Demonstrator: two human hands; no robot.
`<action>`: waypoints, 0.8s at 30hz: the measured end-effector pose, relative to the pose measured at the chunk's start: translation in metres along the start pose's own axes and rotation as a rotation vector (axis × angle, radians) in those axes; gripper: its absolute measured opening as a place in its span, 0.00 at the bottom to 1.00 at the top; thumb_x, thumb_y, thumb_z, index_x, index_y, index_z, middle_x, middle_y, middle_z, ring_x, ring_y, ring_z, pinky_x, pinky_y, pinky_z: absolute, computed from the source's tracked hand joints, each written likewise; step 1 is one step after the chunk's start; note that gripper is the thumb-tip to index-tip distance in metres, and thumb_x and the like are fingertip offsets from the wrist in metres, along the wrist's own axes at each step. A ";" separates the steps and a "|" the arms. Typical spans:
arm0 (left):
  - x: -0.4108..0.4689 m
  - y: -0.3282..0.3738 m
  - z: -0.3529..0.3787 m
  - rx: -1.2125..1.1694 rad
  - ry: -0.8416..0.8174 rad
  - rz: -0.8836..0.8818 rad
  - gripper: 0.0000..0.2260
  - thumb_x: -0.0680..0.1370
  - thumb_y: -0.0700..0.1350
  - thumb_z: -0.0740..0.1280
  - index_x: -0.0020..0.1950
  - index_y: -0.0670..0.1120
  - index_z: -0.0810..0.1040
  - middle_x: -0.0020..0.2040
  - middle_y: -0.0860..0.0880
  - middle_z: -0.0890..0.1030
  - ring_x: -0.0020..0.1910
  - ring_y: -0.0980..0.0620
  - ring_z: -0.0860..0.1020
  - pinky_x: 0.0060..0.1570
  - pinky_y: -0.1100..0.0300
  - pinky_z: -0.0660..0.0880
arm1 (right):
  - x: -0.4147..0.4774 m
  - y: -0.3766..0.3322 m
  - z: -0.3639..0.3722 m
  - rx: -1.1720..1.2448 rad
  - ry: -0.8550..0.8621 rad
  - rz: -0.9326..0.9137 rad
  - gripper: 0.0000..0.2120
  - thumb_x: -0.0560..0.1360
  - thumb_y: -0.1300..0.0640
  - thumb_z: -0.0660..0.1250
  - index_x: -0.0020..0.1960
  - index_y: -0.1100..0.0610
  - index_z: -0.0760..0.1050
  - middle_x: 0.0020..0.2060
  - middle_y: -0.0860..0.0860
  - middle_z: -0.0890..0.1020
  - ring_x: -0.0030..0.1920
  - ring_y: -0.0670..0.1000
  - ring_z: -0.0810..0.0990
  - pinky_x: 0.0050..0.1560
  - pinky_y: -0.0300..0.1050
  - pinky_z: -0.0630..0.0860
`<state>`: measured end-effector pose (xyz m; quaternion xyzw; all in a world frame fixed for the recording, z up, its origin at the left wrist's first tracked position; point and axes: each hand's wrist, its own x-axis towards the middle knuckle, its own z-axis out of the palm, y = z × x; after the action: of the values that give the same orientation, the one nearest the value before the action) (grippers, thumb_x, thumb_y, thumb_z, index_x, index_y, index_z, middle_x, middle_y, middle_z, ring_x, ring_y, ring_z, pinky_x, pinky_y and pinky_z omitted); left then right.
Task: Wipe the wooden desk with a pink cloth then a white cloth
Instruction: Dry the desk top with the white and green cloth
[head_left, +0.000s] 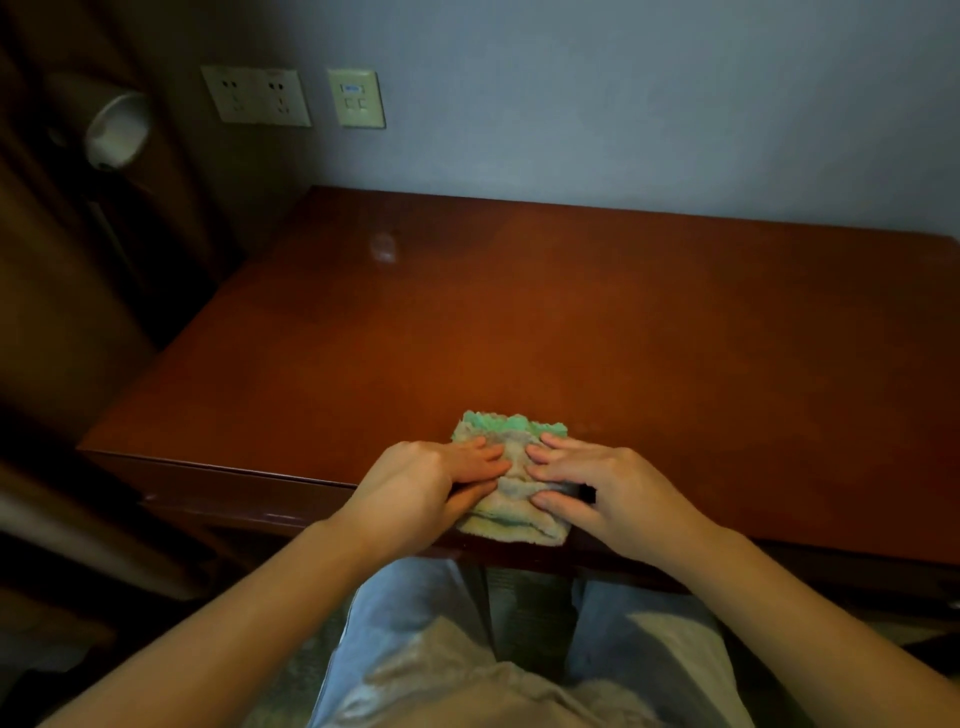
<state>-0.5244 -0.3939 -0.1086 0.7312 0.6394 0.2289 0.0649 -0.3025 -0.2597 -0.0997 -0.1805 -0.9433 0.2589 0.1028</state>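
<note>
Folded cloth (510, 519), off-white with a green fringe, sits at 6 o'clock on the bench (519, 322), right at the near edge. Left hand (415, 483) is on its 9 o'clock side and right hand (608, 483) on its 3 o'clock side. Both lie flat, fingers (556, 457) stretched out and pressing down, not gripping. Wall sockets (257, 96) up at 11.

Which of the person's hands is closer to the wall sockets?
Left. The left hand presses the cloth on its left side, toward the wall sockets; the right hand presses its right side, farther away.
</note>
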 end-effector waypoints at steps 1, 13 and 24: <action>-0.001 0.001 0.001 -0.001 0.007 0.001 0.15 0.80 0.55 0.65 0.66 0.57 0.79 0.66 0.59 0.77 0.66 0.66 0.71 0.66 0.61 0.73 | -0.002 0.000 0.000 0.001 -0.002 0.000 0.20 0.77 0.47 0.71 0.67 0.50 0.78 0.68 0.43 0.75 0.72 0.37 0.66 0.70 0.26 0.56; 0.009 0.027 0.016 -0.025 -0.009 0.032 0.15 0.80 0.56 0.64 0.65 0.57 0.79 0.65 0.60 0.77 0.66 0.67 0.71 0.67 0.69 0.67 | -0.030 0.011 -0.011 0.047 -0.013 0.024 0.19 0.77 0.48 0.71 0.67 0.51 0.78 0.68 0.43 0.75 0.72 0.35 0.65 0.71 0.28 0.59; 0.033 0.040 0.028 -0.003 0.021 0.036 0.15 0.79 0.56 0.64 0.64 0.57 0.80 0.65 0.59 0.78 0.66 0.65 0.72 0.65 0.64 0.72 | -0.038 0.028 -0.027 0.066 -0.002 0.064 0.18 0.76 0.47 0.70 0.65 0.48 0.79 0.65 0.40 0.76 0.69 0.32 0.68 0.69 0.28 0.62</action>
<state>-0.4742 -0.3634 -0.1096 0.7399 0.6265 0.2388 0.0550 -0.2519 -0.2394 -0.0952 -0.2070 -0.9281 0.2931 0.0992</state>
